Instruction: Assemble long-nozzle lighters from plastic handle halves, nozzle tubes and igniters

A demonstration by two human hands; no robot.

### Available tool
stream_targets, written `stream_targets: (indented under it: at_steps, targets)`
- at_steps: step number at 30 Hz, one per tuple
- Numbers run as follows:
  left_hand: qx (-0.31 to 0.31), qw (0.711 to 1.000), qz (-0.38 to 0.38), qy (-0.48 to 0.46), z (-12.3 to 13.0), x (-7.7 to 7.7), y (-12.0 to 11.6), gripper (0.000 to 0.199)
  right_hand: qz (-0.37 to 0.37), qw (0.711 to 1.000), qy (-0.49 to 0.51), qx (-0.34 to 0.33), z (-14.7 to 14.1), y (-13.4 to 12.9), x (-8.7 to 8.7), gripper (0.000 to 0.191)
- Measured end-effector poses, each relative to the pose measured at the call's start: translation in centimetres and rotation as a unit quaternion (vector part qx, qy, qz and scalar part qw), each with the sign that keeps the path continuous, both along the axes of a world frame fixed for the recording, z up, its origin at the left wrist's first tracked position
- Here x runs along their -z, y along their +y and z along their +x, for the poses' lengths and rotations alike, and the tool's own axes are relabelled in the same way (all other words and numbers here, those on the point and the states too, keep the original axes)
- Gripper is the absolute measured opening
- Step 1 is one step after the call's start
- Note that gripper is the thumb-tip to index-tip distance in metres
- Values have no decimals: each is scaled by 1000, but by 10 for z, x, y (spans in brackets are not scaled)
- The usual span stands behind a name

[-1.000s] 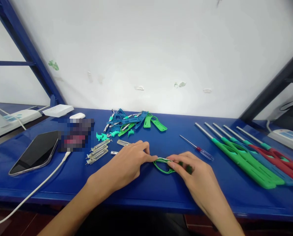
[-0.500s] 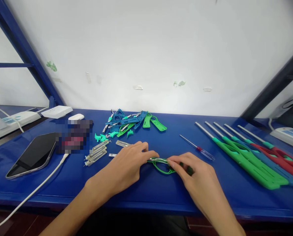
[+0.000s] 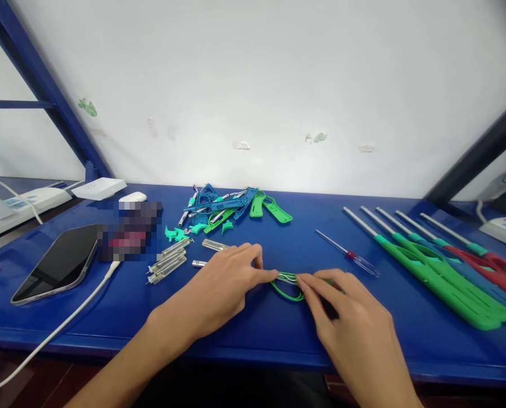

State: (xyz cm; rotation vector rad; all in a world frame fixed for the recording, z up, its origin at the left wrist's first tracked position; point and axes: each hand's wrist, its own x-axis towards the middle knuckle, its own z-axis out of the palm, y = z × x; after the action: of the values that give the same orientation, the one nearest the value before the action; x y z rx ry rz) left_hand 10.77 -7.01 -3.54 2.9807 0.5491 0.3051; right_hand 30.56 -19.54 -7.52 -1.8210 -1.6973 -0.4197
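Observation:
Between my hands, low over the blue table, lies a green lighter half-shell with white wires along its top edge. My left hand grips its left end, thumb and fingers pressed together; a metal tube sticks out to the left beneath that hand. With thumb and index finger, my right hand pinches the wires and the shell's upper edge. One clear fuel tank lies just behind my left hand. The shell's right part is mostly covered by my right hand.
Several clear tanks and teal triggers lie left of centre, with blue and green shells behind. A screwdriver and several finished lighters lie right. At left are a phone and white cable.
My right hand has shifted slightly right, its fingers now over the wires near the shell's loop. My left hand stays on the left end. The whole view has shifted a little.

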Motion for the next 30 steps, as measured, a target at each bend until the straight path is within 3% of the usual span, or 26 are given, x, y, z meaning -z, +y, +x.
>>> stream_targets:
  at_steps: [10,19,26,30]
  targets:
    - [-9,1000,8,-1,2,-1,1,66,5,985,174,-14,10,1,-4,19]
    - [-12,1000,-8,-16,2,1,-1,62,2,984,178,7,10,1,-5,23]
    - [5,1000,-10,2,-3,3,-4,85,-1,983,186,10,10,1,-2,24]
    - [9,1000,-4,-3,-3,7,-1,86,-5,983,184,8,11,1,0,25]
